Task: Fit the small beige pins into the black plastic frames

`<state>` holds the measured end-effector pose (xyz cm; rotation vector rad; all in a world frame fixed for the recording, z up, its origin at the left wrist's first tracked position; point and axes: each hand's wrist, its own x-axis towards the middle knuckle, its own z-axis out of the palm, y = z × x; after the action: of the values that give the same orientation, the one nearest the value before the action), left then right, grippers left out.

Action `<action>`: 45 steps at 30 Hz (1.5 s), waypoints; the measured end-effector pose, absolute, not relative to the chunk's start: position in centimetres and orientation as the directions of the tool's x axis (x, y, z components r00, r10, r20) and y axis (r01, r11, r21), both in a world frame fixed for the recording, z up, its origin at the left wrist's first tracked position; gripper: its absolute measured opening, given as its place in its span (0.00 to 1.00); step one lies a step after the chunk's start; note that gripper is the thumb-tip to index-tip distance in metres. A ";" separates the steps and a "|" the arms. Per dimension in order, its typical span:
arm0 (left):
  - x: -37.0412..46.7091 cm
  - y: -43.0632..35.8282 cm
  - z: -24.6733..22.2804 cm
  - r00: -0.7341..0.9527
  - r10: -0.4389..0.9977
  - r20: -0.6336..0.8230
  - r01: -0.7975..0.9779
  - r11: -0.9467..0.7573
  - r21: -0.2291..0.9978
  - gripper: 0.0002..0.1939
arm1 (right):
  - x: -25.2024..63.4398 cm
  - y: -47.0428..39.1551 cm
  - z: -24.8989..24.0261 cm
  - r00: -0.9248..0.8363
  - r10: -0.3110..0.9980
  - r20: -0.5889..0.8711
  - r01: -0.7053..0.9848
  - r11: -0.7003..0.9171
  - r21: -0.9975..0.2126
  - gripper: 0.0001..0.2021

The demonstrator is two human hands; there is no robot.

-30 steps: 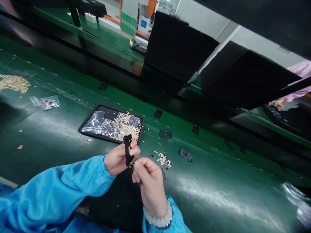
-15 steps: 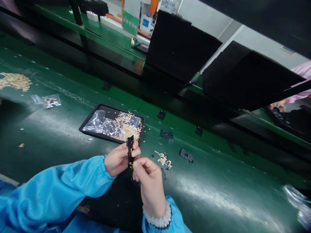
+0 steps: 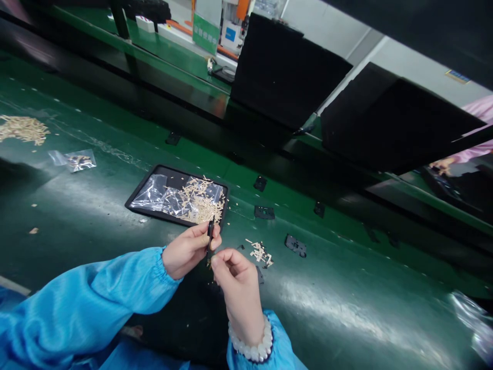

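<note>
My left hand (image 3: 189,246) pinches a thin black plastic part (image 3: 210,237), which is turned edge-on to me. At the lower end of that part, my right hand (image 3: 234,275) is closed, thumb against fingertips, around something small and yellowish that I cannot make out. The two hands are close together, above the near edge of the green bench. Just beyond them lies a black tray (image 3: 144,186) with clear plastic bags (image 3: 152,192) and many small beige pieces (image 3: 208,203) in it.
Right of my hands is a small heap of pale strips (image 3: 261,253). Flat black parts (image 3: 296,245) lie farther along the bench (image 3: 346,288). At left are a beige pile (image 3: 25,128) and a clear bag (image 3: 80,160). Another person's hand (image 3: 442,165) shows at far right.
The black part has turned from showing its face to nearly edge-on. My left hand has tilted slightly with it. Small black parts on the far strip have shifted slightly right.
</note>
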<state>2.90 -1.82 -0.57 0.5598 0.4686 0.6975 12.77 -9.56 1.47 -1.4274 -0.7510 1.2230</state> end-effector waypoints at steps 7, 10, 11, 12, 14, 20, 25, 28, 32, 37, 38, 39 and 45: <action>2.8 -1.8 -0.4 0.679 0.701 -0.218 -0.461 0.639 0.616 0.08 | 12.7 -9.6 1.4 0.291 0.922 -0.256 -0.133 -0.226 -0.965 0.09; 2.9 -1.8 -0.3 0.677 0.699 -0.231 -0.448 0.640 0.624 0.09 | 12.7 -9.5 1.4 0.289 0.921 -0.261 -0.131 -0.232 -0.964 0.09; 2.9 -1.8 -0.3 0.675 0.699 -0.238 -0.443 0.641 0.627 0.10 | 12.7 -9.5 1.5 0.289 0.920 -0.264 -0.129 -0.236 -0.963 0.09; 2.9 -1.8 -0.3 0.672 0.698 -0.246 -0.436 0.642 0.630 0.11 | 12.6 -9.5 1.6 0.290 0.919 -0.265 -0.124 -0.239 -0.963 0.09; 2.9 -1.8 -0.1 0.663 0.702 -0.261 -0.425 0.639 0.641 0.13 | 12.6 -9.5 1.7 0.298 0.918 -0.261 -0.107 -0.240 -0.965 0.09; 2.8 -1.9 0.7 0.584 0.750 -0.309 -0.385 0.592 0.708 0.18 | 12.7 -9.7 1.7 0.314 0.923 -0.220 -0.065 -0.210 -0.975 0.09; 2.7 -2.1 1.0 0.516 0.792 -0.326 -0.371 0.550 0.748 0.19 | 13.1 -10.0 1.6 0.288 0.933 -0.215 -0.104 -0.193 -0.976 0.11; 2.7 -2.4 0.8 0.474 0.823 -0.314 -0.346 0.502 0.793 0.19 | 13.3 -10.1 1.5 0.268 0.943 -0.198 -0.100 -0.178 -0.979 0.12; 2.5 -2.6 0.7 0.410 0.872 -0.270 -0.281 0.402 0.872 0.20 | 13.4 -10.3 1.4 0.257 0.953 -0.162 -0.057 -0.153 -0.987 0.12; 2.1 -2.8 1.2 0.346 0.911 -0.224 -0.203 0.305 0.930 0.16 | 13.4 -10.6 1.9 0.276 0.959 -0.060 0.121 -0.097 -0.988 0.12; 2.0 -2.8 1.3 0.326 0.922 -0.208 -0.188 0.278 0.942 0.14 | 13.4 -10.7 2.0 0.287 0.958 -0.028 0.170 -0.079 -0.982 0.12; 1.8 -2.9 1.3 0.304 0.934 -0.189 -0.169 0.248 0.954 0.12 | 13.3 -10.7 2.0 0.296 0.955 0.006 0.215 -0.061 -0.975 0.11; 1.3 -3.3 1.6 0.223 0.973 -0.059 -0.024 0.066 0.997 0.06 | 13.2 -11.0 2.0 0.297 0.943 0.149 0.402 0.018 -0.916 0.08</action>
<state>1.27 -3.32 1.61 1.2377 1.0502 1.0132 13.25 -11.00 1.96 -1.5644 -1.2738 0.6793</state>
